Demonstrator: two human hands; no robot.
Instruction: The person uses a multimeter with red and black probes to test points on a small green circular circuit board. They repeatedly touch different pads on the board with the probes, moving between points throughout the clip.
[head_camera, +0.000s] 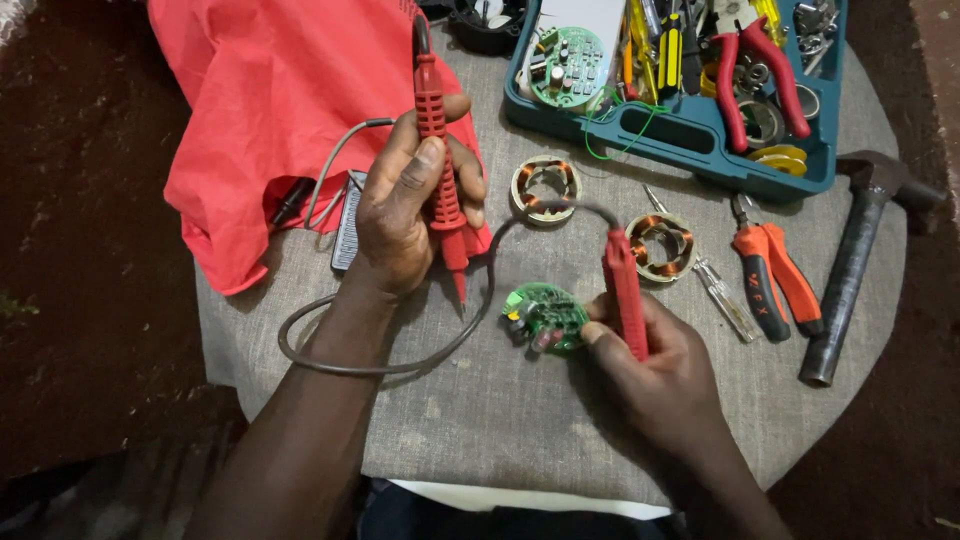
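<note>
On table: 2 red probes (437, 150), 1 per hand (400, 215).

- The right hand (660, 375) covers the lower part of its red probe (625, 290), so the tip is hidden.
- The toolbox (690, 135) is cut off by the top edge.
- The red cloth (270, 110) hides part of the grey ribbed device (347, 225).
- The counter (500, 420) runs under the forearms at the bottom.
</note>
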